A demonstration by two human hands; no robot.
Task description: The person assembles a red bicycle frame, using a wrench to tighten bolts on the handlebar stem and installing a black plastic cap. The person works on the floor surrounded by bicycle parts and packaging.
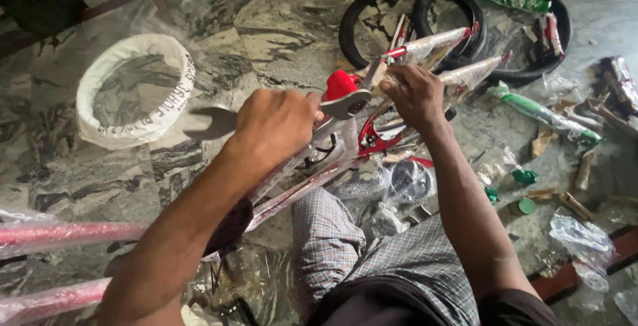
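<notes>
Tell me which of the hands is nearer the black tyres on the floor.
Right. The right hand grips the plastic-wrapped red bicycle frame just below the black tyres. The left hand holds a wrench further left of them.

Single view, head-worn camera. It looks steeply down and slightly forward from above the person's own lap, at close range: both forearms enter from the bottom edge and the left hand (pixel 276 126) and right hand (pixel 415 93) sit near frame centre. The marble floor (pixel 266 20) fills the background to the top edge, so the axis points away from the body. The tyres (pixel 458 7) at upper right mark the far limit. No second view; no overlap to record.
</notes>
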